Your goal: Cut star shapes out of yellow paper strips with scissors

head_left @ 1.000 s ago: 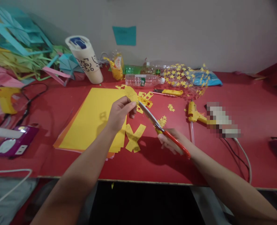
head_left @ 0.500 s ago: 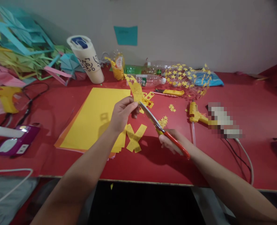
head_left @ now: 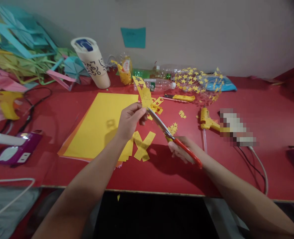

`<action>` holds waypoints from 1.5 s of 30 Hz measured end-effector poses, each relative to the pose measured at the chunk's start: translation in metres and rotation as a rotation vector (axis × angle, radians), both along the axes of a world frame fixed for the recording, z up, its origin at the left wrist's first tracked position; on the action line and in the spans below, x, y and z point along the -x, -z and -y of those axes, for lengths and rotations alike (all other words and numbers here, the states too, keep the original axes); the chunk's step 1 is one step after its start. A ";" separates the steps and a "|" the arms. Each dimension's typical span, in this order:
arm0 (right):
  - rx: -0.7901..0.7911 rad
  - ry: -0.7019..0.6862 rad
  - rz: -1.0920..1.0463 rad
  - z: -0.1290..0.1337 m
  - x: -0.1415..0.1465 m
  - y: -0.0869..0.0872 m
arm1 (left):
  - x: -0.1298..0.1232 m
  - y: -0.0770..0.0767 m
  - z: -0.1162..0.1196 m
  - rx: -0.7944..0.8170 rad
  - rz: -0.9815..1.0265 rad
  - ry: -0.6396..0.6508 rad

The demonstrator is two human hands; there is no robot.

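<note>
My left hand (head_left: pixel 132 118) pinches the lower end of a yellow paper strip (head_left: pixel 145 96) that has a drawn star and cut-out gaps near its top. In my right hand (head_left: pixel 181 149) are red-handled scissors (head_left: pixel 163 125), their blade tips at the strip's edge beside my left fingertips. Two crossed yellow strips (head_left: pixel 144 146) lie on the table below the hands. Yellow strips with star-shaped holes (head_left: pixel 158 105) are behind the scissors. Small cut paper stars (head_left: pixel 173 128) form a little pile by the blades, with more stars (head_left: pixel 182 114) further back.
Yellow paper sheets (head_left: pixel 97 129) are stacked at left. A white tumbler (head_left: pixel 94 66), plastic bottles (head_left: pixel 159 85), a star-covered bottle (head_left: pixel 194 81) and a yellow utility knife (head_left: pixel 184 98) stand or lie behind. A yellow glue gun (head_left: pixel 206 121) is at right, a purple power strip (head_left: pixel 20 149) at left.
The scissors' handles look slightly wider apart than before. The strip's upper end has shifted up a little; both hands stay in nearly the same place.
</note>
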State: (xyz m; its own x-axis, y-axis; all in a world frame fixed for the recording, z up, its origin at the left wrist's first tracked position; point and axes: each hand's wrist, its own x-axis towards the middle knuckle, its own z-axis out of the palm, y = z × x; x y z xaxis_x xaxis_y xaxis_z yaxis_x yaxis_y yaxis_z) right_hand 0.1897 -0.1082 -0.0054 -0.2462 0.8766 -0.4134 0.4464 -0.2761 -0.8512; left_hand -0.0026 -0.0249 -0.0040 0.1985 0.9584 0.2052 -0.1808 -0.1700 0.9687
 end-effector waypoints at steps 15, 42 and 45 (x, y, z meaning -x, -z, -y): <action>0.021 0.013 -0.008 0.000 0.000 -0.001 | 0.002 0.000 -0.001 0.033 -0.025 -0.007; -0.028 -0.020 -0.054 0.000 -0.001 0.000 | 0.002 0.000 -0.001 0.040 0.000 -0.035; -0.009 -0.027 -0.028 0.000 -0.002 0.001 | 0.000 0.001 0.000 0.056 0.004 -0.049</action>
